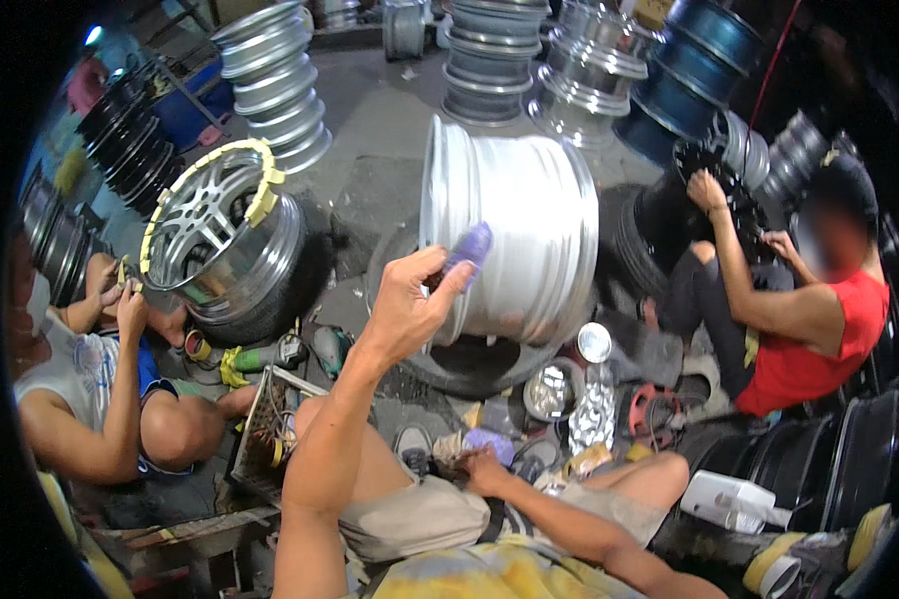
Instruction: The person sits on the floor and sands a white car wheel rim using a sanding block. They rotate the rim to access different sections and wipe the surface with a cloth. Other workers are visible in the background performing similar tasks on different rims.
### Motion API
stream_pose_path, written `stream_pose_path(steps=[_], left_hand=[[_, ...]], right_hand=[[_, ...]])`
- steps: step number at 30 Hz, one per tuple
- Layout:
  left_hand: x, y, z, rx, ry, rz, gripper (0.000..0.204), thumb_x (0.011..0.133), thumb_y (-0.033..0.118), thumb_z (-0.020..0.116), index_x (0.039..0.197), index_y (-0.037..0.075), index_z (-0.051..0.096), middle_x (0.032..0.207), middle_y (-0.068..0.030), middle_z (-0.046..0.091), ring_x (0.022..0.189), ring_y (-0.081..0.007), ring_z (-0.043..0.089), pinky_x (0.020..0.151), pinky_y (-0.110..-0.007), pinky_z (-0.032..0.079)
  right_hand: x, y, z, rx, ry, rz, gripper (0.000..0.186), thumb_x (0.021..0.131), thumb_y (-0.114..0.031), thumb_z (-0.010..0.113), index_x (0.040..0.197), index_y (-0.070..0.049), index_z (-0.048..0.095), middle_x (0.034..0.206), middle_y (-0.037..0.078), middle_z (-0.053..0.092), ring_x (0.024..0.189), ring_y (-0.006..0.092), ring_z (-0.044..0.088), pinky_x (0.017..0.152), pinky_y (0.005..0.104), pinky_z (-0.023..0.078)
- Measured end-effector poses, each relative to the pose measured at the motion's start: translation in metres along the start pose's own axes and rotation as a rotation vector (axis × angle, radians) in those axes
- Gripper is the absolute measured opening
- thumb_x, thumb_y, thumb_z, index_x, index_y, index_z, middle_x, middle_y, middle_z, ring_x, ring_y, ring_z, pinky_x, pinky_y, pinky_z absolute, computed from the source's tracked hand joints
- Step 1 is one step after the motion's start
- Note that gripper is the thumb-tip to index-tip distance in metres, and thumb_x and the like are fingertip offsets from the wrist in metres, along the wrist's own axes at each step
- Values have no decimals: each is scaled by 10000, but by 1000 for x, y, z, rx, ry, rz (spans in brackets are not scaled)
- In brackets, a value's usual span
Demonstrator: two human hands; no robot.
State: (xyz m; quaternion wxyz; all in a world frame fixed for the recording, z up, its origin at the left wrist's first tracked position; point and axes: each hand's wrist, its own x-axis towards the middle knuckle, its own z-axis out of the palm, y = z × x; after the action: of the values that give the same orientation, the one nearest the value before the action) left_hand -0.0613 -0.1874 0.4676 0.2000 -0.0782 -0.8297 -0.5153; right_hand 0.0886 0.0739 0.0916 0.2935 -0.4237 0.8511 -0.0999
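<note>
A silver wheel rim [529, 220] stands in front of me on a black tire [489, 369] lying on the floor. My left hand [420, 295] reaches forward to the rim's left side. Its thumb and fingers are closed on a purple pad [472, 250], which appears against or just before the silver barrel. Low by my lap, my right hand [484, 471] is beside a crumpled beige cloth [451, 449] and another purple piece [491, 446]. Its fingers are dark and partly hidden, so a grip cannot be made out.
At left, a person handles yellow tape near a rim edged with yellow tape [215, 230]. A person in red [819, 339] works on a black wheel at right. Stacked rims [275, 85] stand behind. Around my feet lie a green power tool [260, 359], a metal bowl [552, 389] and crumpled foil [592, 414].
</note>
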Motion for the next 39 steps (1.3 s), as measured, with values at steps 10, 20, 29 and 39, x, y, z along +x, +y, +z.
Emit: stream_pose_path(steps=[10,20,29,39], left_hand=[[-89,-57,88,629,-1075,-123,218,915,203,694,1013,36,794,984,-240,756,949,-412,741,840,-489,596],[-158,-132,152,757,-1295,-160,237,850,122,692,1049,42,795,1084,-200,778,1028,-353,765,849,-467,623],[-148,-132,160,713,-1185,-112,365,882,345,756,1079,38,772,1074,-224,753,1026,-379,749,855,-486,610],[-127,-97,175,730,-1217,-52,390,910,388,744,1062,30,777,1105,-215,738,1039,-384,736,859,-479,596]], right_hand=[[-19,90,-13,-24,-335,81,303,822,-276,676,1057,-126,796,1004,180,775,961,395,738,855,472,593],[3,123,34,74,136,374,264,889,-258,671,997,-24,729,974,254,731,945,425,722,850,504,588],[-5,89,12,1,432,639,318,924,-150,633,1239,-99,628,1203,162,541,1099,364,632,911,490,539],[-3,161,30,-546,-56,493,266,1017,-318,582,1199,-174,713,1227,77,605,1033,264,648,786,413,518]])
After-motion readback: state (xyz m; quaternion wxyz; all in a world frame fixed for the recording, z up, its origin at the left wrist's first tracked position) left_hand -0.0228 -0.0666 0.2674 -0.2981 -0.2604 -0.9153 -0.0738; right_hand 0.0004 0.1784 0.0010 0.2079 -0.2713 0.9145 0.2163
